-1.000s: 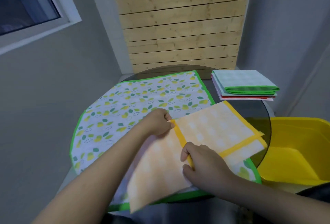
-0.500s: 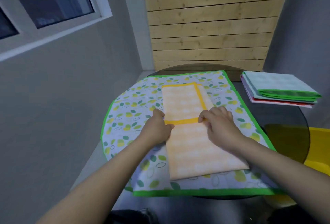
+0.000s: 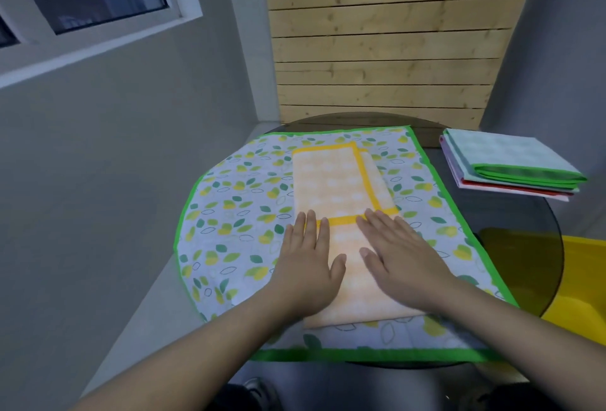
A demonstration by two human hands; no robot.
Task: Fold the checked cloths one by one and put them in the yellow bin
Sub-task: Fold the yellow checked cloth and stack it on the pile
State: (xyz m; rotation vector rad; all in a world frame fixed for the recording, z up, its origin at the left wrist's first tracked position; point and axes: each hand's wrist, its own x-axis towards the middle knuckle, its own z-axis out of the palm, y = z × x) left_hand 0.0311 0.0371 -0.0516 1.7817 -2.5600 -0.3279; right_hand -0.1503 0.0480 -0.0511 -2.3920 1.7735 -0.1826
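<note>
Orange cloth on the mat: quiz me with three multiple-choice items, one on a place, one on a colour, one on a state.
1. Where is the stack of folded cloths?
A. On the table's far right
B. Inside the yellow bin
C. Under the orange cloth

2. What colour is the leaf-print mat's border?
A. Red
B. Green
C. Blue

3. How do the hands lie on the orange cloth?
A. Both pinch corners
B. Both are lifted clear
C. Both press flat

Answers: 1 A, it sits beside the mat, apart from the yellow bin. 2 B, green edging all round. 3 C, the left hand and right hand rest with straight fingers.
</note>
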